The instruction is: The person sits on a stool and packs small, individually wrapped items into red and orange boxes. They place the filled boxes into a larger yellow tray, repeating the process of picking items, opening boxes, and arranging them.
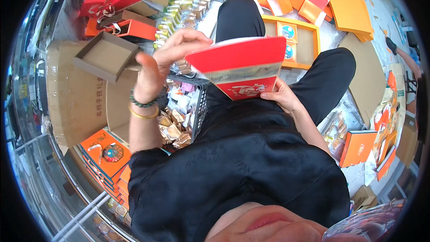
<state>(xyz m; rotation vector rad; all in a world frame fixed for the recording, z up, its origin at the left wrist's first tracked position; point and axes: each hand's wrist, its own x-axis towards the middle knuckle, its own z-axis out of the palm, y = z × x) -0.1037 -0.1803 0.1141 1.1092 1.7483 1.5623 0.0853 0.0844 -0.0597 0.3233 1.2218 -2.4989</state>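
A red printed gift box or bag (250, 69) with a gold band and pale lettering stands tilted over my lap. My right hand (280, 95) grips its lower right corner, thumb on the front. My left hand (164, 57), with a green beaded bracelet and a gold bangle at the wrist, is beside its upper left edge. The left thumb is spread away from the fingers; whether the fingertips touch the edge cannot be told. Beyond, between my knees, an orange tray box (315, 42) holds small square boxes with blue round pictures (287, 32).
To the left lie a brown box tray (102, 55), an open carton (75, 94) and stacked orange gift boxes (105, 151). A black crate (199, 114) holds gold-wrapped pieces (173, 129). Ahead are wrapped pastries (173, 16) and small orange boxes (280, 3). Another person's arm (408, 58) shows far right.
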